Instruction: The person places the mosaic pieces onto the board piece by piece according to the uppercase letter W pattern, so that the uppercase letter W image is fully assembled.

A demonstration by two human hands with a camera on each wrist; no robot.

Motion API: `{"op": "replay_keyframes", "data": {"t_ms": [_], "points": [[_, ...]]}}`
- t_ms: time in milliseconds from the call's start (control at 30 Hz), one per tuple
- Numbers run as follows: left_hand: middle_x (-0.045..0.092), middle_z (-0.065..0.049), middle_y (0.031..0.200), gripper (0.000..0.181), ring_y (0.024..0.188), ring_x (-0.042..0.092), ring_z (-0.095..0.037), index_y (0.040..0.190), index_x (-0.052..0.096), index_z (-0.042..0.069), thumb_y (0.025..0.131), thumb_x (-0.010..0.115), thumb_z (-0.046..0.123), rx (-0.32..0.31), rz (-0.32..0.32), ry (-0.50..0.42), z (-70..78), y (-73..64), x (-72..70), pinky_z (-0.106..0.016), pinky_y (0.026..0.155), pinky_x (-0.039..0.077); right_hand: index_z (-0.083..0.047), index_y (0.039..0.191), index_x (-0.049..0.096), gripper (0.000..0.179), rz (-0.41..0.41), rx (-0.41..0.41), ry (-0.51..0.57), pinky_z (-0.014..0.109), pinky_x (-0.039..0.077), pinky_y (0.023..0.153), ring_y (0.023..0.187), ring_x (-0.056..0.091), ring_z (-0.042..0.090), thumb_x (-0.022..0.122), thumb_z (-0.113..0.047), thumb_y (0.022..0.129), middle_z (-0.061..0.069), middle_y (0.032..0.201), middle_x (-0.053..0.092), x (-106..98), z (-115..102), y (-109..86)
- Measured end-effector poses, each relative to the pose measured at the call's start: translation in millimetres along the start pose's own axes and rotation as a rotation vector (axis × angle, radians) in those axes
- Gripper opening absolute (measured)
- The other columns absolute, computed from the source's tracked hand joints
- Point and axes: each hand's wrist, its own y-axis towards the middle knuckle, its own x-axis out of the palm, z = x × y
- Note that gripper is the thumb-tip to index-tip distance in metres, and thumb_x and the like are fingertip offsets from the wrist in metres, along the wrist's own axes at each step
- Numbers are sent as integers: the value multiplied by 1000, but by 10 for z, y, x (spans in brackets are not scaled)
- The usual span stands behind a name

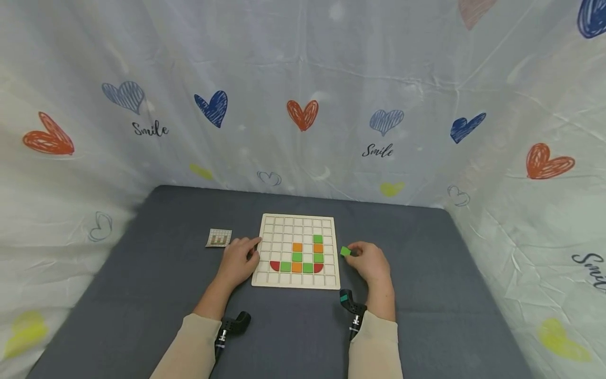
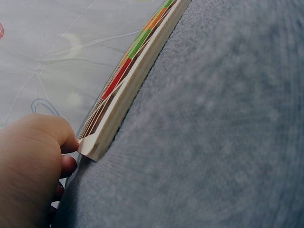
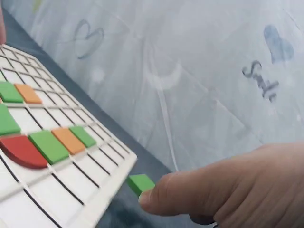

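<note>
A pale gridded board [image 1: 295, 285] lies flat on the table with coloured tiles set in its squares. Along one row run a red rounded tile [image 1: 274, 266], green and orange tiles, and a second red rounded tile [image 1: 319, 268]. Two short columns of green and orange tiles rise above that row. My left hand [image 1: 238, 261] rests at the board's left edge, index finger stretched out against it and thumb close by. Just right of the board, my right hand [image 1: 373, 263] pinches a green square tile [image 3: 140, 183] between thumb and fingers, apart from the board.
A small printed card [image 1: 219, 238] lies left of the board, beside the left hand. Dark grey cloth [image 1: 426, 295] covers the table. Behind it hangs a white curtain [image 1: 265, 63] with hearts and lettering. Black camera mounts [image 1: 236, 323] sit at the wrists.
</note>
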Motion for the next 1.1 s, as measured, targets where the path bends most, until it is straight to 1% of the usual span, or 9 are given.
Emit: {"op": "replay_keyframes", "data": {"t_ms": [100, 167, 267, 333, 567, 700, 800, 900, 1100], "points": [[44, 5, 73, 39, 69, 33, -17, 132, 70, 5, 95, 60, 8, -4, -4, -3, -6, 4, 7, -41, 73, 27, -8, 116, 77, 32, -17, -72, -14, 37, 45, 63, 76, 58, 20, 79, -22, 88, 2, 78, 61, 9, -157, 2], [44, 5, 73, 39, 69, 33, -17, 132, 70, 5, 95, 59, 8, -4, -1, -1, -16, 5, 1, -41, 73, 27, -9, 117, 77, 31, -39, -136, -27, 34, 35, 57, 64, 46, 17, 79, -21, 89, 1, 69, 53, 28, -284, 2], [44, 5, 73, 38, 68, 33, -18, 131, 71, 5, 95, 58, 8, 2, 4, -1, -22, 0, -6, -41, 72, 27, -11, 117, 77, 29, -76, -233, -46, 32, 29, 53, 57, 36, 14, 77, -20, 90, 1, 68, 50, 85, -460, -5], [44, 5, 73, 38, 68, 32, -17, 132, 70, 5, 96, 58, 8, 4, 3, -3, -17, -4, -10, -41, 71, 27, -11, 117, 78, 27, -103, -299, -64, 32, 28, 52, 55, 34, 14, 76, -19, 91, 2, 69, 49, 139, -567, -3], [43, 6, 73, 38, 67, 31, -16, 132, 70, 6, 96, 58, 8, 7, 0, -7, -9, -3, -3, -40, 71, 27, -17, 114, 79, 23, -199, -475, -205, 33, 44, 60, 70, 56, 15, 76, -24, 92, -1, 92, 66, 416, -954, 24], [43, 6, 73, 39, 68, 32, -16, 133, 70, 7, 96, 58, 9, -2, -8, 11, -26, 1, 2, -40, 72, 28, -17, 113, 80, 23, -245, -575, -298, 31, 50, 63, 74, 60, 12, 76, -26, 92, -1, 101, 71, 629, -1147, 44], [44, 6, 74, 38, 68, 34, -16, 133, 70, 7, 96, 59, 10, -3, -17, 19, -33, 4, 5, -40, 71, 29, -16, 114, 80, 24, -279, -600, -344, 28, 49, 60, 70, 58, 9, 74, -25, 92, -1, 106, 73, 770, -1225, 55], [44, 6, 74, 38, 68, 35, -16, 132, 70, 7, 96, 59, 10, -4, -25, 22, -36, 5, 9, -40, 71, 30, -17, 115, 80, 24, -303, -583, -369, 26, 48, 61, 69, 57, 7, 74, -25, 93, -1, 110, 73, 859, -1255, 59], [45, 7, 75, 38, 69, 35, -16, 132, 71, 8, 96, 60, 10, -8, -19, 27, -37, 7, 0, -40, 72, 29, -17, 114, 81, 22, -293, -577, -378, 29, 51, 65, 73, 61, 9, 73, -22, 94, -1, 110, 75, 896, -1288, 83]]}}
